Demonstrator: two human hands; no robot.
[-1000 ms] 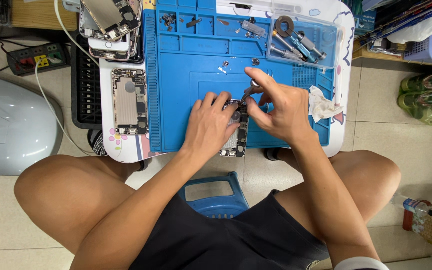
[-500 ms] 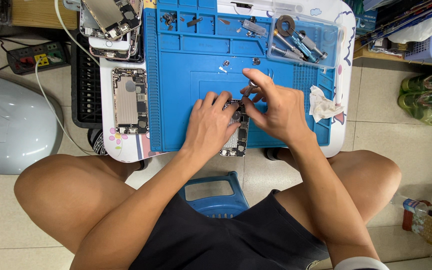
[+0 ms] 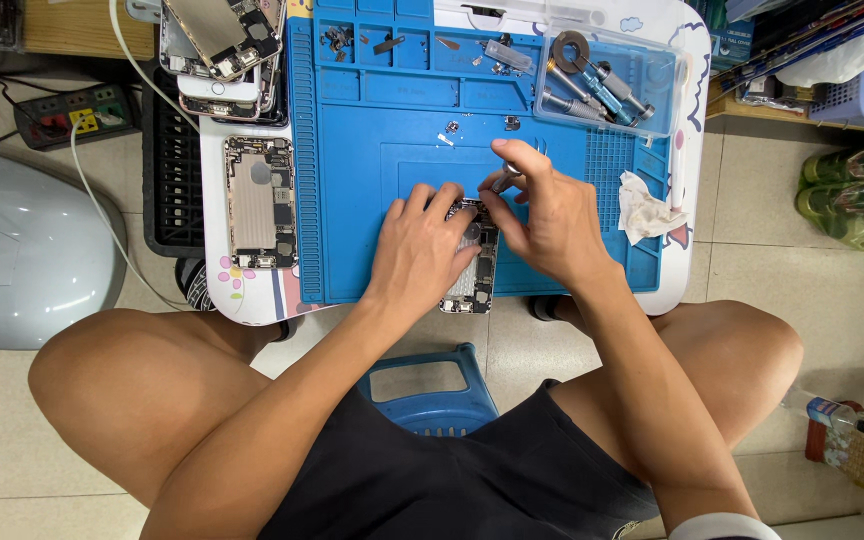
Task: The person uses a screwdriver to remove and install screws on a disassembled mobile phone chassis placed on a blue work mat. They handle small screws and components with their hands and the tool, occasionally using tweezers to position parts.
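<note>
I look down at my two hands over the blue mat (image 3: pixel 372 190) on the small white worktop (image 3: pixel 694 60). My left hand (image 3: pixel 420 248) lies flat on the opened phone (image 3: pixel 472 285), and its fingers press down to keep the phone from sliding. The phone sits at the near edge of the mat, and its bottom end sticks out past my hand. My right hand (image 3: pixel 552 220) has its grip pinched together on a thin metal tool (image 3: pixel 505 180), with the tip pointing down at the top part of the phone. A second ago that hand was a bit higher and more to the right; now it has come in closer to my left fingers, so I think the tool tip is right at the spot I am working on. The left hand has hardly moved, so the phone lies where it did. Two tiny parts (image 3: pixel 449 137) lie loose on the mat just past my fingers. A clear tray (image 3: pixel 658 100) with more tools sits at the far right, and a crumpled tissue (image 3: pixel 642 208) lies beside my right hand. Another opened phone back (image 3: pixel 259 200) rests to the left, off the mat.
</note>
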